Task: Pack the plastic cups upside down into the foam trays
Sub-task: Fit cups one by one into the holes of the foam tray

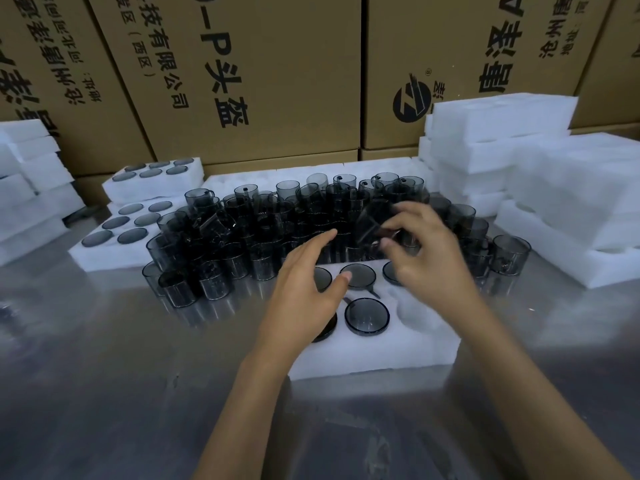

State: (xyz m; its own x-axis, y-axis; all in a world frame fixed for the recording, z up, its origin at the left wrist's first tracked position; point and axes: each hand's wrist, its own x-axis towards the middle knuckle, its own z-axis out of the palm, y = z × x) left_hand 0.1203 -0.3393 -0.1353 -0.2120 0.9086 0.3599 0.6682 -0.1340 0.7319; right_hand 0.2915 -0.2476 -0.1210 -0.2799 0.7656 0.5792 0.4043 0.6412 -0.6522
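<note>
A white foam tray (374,355) lies on the steel table in front of me, with several dark cups seated upside down in its holes, among them one cup (367,315) near the middle; one hole (417,311) at the right is empty. Behind the tray stands a crowd of loose smoky plastic cups (242,237). My right hand (422,258) grips a tilted cup (375,220) above the tray's far edge. My left hand (304,282) hovers over the tray's left part with fingers spread, holding nothing.
Two filled foam trays (138,216) are stacked at the back left. Empty foam trays are piled at the right (540,174) and far left (27,174). Cardboard boxes (277,64) wall off the back. Bare steel table (138,393) lies near me.
</note>
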